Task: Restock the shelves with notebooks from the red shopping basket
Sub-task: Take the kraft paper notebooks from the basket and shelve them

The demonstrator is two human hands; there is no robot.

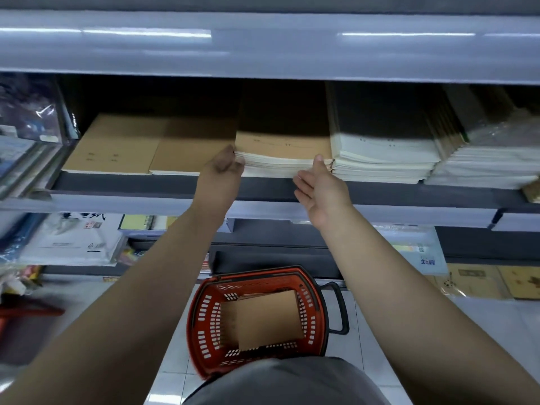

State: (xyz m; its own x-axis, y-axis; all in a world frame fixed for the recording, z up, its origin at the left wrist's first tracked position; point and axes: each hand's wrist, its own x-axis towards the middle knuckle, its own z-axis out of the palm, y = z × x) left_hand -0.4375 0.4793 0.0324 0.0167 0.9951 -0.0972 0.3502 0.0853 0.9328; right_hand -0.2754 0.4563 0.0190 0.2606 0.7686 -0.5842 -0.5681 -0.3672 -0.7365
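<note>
A stack of brown-covered notebooks (280, 154) lies on the grey shelf (140, 182) at chest height. My left hand (223, 171) touches the stack's left front corner. My right hand (321, 188) is spread with straight fingers, its fingertips against the stack's right front corner. Below on the floor stands the red shopping basket (204, 317), and more brown notebooks (268, 320) lie inside it.
Two thin brown notebook piles (117, 144) lie left of the stack, and taller white-edged stacks (385, 159) lie to its right. A shelf board (263, 45) hangs just above. Lower shelves hold packaged stationery (73, 241). A black basket handle (339, 308) sticks out right.
</note>
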